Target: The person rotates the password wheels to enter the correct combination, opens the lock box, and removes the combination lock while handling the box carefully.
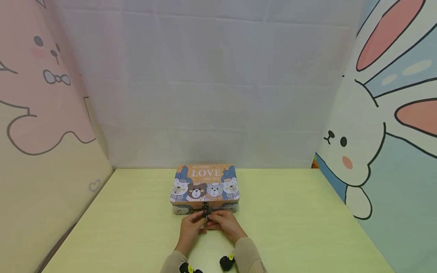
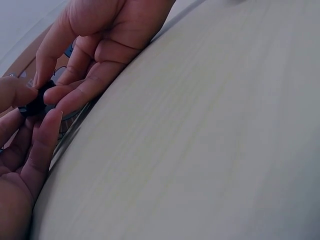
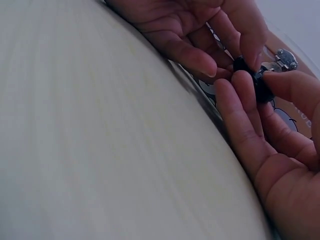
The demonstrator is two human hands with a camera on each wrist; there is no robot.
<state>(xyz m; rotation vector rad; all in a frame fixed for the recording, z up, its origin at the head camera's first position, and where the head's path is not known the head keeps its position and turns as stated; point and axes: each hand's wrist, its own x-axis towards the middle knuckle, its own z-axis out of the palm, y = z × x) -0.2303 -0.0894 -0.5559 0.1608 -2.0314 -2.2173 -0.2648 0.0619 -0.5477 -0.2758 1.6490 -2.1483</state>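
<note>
A tin box (image 1: 206,189) with cartoon bears and the word LOVE on its lid lies closed on the table. At the middle of its front hangs a small black padlock (image 3: 263,89), beside a silver latch (image 3: 286,59). My left hand (image 1: 189,230) comes in from the left and pinches the padlock between its fingertips. From the other side my right hand (image 1: 227,224) also pinches it, thumb against one face and fingers against the other. In both wrist views the fingers cover much of the padlock.
The pale yellow table (image 1: 290,212) spreads out on both sides of the box. A white curtain (image 1: 211,94) stands behind it, with printed cartoon panels at left and right. Black wrist cameras (image 1: 227,262) sit by the beige sleeves (image 1: 247,254).
</note>
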